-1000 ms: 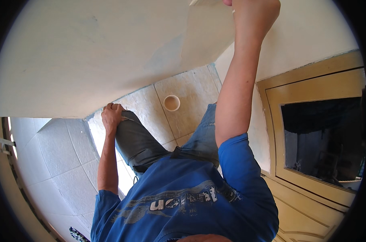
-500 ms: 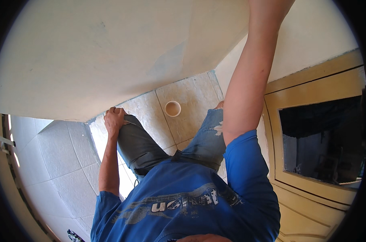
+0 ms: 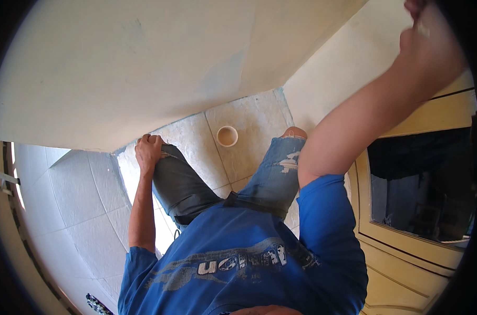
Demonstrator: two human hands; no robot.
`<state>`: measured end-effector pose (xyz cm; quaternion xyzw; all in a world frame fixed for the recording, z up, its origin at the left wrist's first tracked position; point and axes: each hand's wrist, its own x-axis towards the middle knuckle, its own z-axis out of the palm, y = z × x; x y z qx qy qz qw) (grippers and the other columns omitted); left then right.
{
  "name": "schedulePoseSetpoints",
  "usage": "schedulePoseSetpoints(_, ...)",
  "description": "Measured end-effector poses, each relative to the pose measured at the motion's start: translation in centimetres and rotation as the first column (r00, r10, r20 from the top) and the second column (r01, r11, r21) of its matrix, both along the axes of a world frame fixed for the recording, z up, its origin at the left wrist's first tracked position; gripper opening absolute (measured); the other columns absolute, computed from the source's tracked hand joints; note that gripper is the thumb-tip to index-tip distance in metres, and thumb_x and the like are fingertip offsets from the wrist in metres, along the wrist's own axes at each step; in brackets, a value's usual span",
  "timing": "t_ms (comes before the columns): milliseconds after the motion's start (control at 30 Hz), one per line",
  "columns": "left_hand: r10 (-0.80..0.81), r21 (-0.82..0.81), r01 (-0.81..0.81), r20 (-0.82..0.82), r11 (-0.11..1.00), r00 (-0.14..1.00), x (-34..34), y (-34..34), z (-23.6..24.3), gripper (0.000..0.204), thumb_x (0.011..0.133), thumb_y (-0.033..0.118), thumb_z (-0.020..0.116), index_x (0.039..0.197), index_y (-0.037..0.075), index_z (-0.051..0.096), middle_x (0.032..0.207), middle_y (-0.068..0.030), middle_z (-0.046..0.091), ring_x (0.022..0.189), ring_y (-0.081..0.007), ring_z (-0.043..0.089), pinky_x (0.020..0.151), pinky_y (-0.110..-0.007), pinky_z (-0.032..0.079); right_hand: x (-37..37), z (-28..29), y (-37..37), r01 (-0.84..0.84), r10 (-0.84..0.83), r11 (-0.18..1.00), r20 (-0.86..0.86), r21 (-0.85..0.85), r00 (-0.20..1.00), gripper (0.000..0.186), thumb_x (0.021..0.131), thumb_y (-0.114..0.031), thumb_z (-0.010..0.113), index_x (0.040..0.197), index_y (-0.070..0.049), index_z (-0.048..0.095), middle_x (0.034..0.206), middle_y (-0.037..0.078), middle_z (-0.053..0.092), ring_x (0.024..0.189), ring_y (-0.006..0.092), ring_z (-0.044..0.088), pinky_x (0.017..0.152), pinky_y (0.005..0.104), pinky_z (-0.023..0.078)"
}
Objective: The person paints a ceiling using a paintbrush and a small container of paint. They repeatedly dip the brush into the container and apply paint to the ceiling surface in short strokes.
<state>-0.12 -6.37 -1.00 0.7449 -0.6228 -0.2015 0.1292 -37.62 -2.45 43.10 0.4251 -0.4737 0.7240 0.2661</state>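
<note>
On the pale tiled floor (image 3: 259, 113), between the parted knees and the foot of the cream wall (image 3: 117, 63), a small round bowl (image 3: 218, 135) with a whitish rim and a tan inside, whether filled or bare impossible to tell; well apart from both hands; to its left, the left hand (image 3: 147, 151) on the left knee, just beside the lower edge of the wall; fingers bent over the denim, whether gripping or merely resting impossible to tell; far up to the right, the right hand (image 3: 433, 37), blurred and partly lost in the dark rim of the view; fingers curled inward, whether closed on anything impossible to tell; in the way on that side, the right forearm (image 3: 349, 121), slanting across the side wall (image 3: 322, 79) and over part of the yellowish door (image 3: 401, 278) with its dark pane (image 3: 417, 184); on the cream wall, a faint bluish patch (image 3: 223, 76); at far left, grey tiles (image 3: 70, 194) and a white bar (image 3: 2, 176); across the lower middle, a blue shirt (image 3: 212, 231) and torn jeans (image 3: 272, 181), covering much of the floor.
</note>
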Motion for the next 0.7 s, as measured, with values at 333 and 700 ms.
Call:
schedulePoseSetpoints(333,0.007,-0.002,-0.007,0.005,1.0,1.0,-0.2,0.4,0.7,0.055,0.085,0.042,0.065,0.122,0.002,0.071,0.124,-0.0257,0.066,0.114,-0.044,0.063,0.102,-0.048,0.049,-4.5,-31.9,-1.6,-0.232,-0.094,0.725,0.427,0.648,0.899,0.031,0.101,-0.029,0.065,0.092,0.0,0.07,0.067,0.01,0.068,0.058,0.0162,0.064,0.056,0.0306,0.052)
schedulePoseSetpoints(700,-0.022,-0.033,0.021,-0.028,0.999,0.999,-0.4,1.4,1.5,0.055,0.085,0.039,0.064,0.122,0.0,0.07,0.126,-0.0268,0.066,0.114,-0.0435,0.064,0.101,-0.047,0.05,-4.1,-55.1,-5.4,-0.354,-0.124,0.539,0.488,0.764,0.864,0.028,0.1,-0.024,0.064,0.096,0.003,0.069,0.076,0.019,0.071,0.071,0.0332,0.072,0.065,0.0409,0.055)
